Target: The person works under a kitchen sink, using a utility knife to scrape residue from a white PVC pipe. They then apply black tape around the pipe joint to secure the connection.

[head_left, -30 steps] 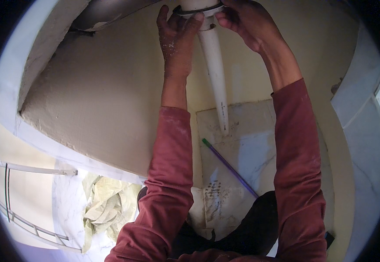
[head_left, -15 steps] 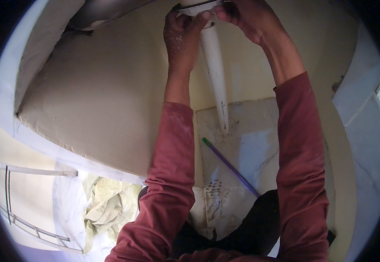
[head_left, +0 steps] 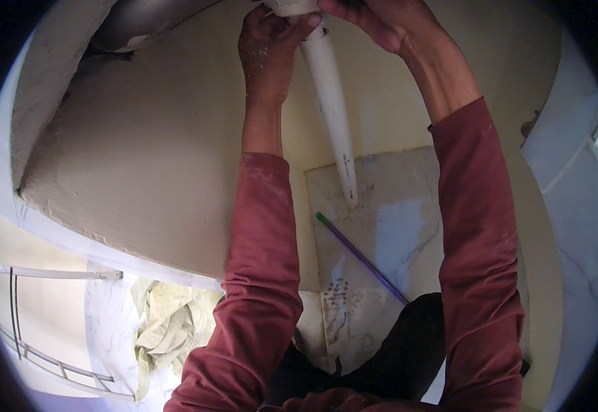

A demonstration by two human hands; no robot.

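Note:
At the top edge, a round white plastic pipe fitting [head_left: 292,8] sits above a long white pipe [head_left: 331,110], which slants down to the floor tiles. My left hand [head_left: 266,58], dusted with white specks, is closed around the fitting's left and lower side, its thumb pressed on the near underside. From the other side, my right hand [head_left: 388,26] grips the fitting's right rim with bent fingers. The upper part of the fitting is cut off by the picture's edge, and some fingertips are hidden behind it.
A purple stick with a green end [head_left: 361,255] lies on the marble-look floor tiles [head_left: 409,206]. To the left is a plastered slanting surface [head_left: 141,158] with a dark rounded object [head_left: 144,24] above it. Crumpled pale sheeting [head_left: 174,323] and a metal ladder [head_left: 59,367] are at lower left.
Both hands and the fitting sit slightly higher and farther left in the picture. More of the fitting's white body shows between the hands. Both hands stay on it.

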